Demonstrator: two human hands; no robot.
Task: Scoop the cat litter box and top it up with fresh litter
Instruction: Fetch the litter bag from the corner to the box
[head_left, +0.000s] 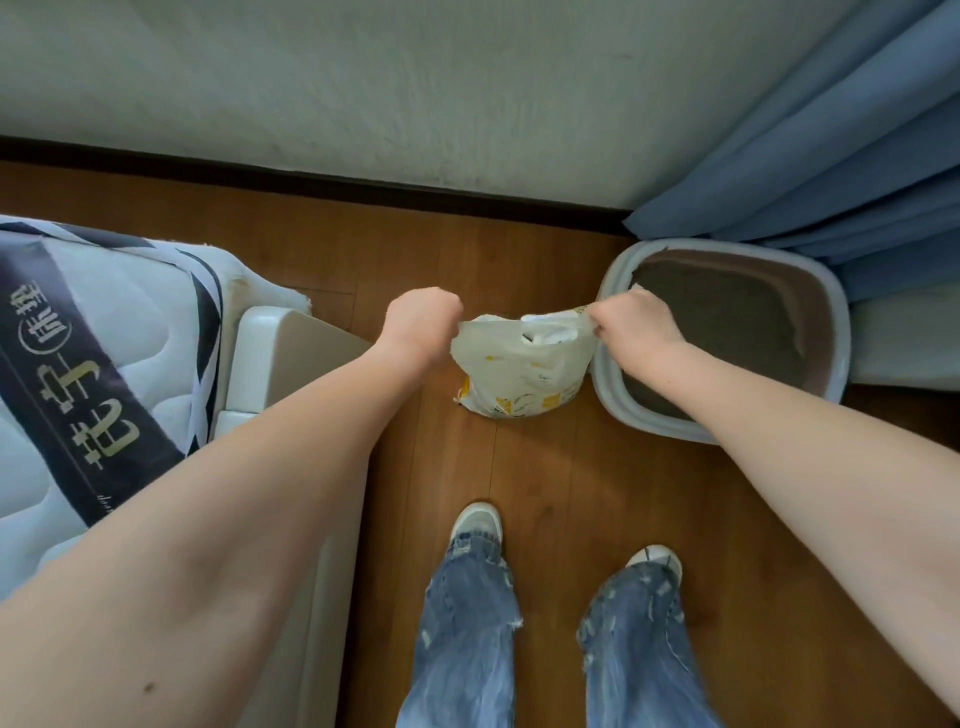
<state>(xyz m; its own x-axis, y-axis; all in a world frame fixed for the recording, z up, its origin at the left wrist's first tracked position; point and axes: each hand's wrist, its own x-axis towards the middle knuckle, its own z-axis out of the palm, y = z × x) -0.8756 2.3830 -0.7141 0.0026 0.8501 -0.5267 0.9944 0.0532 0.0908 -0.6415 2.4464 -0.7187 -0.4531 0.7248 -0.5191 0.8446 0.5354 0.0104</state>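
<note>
A white litter bag (522, 371) with yellow print stands on the wooden floor just left of the litter box. My left hand (422, 322) grips the bag's top left corner and my right hand (636, 325) pinches its top right corner, so the top edge is stretched between them. The grey litter box (613, 402) sits at the right by the wall, holding grey-brown litter (727, 322). My right forearm crosses over the box's near rim.
A mattress (98, 374) on a white bed frame (280, 358) fills the left side. Blue curtains (841, 156) hang over the box's far right corner. A white wall with a dark skirting runs along the back. My feet in jeans stand on the floor behind the bag.
</note>
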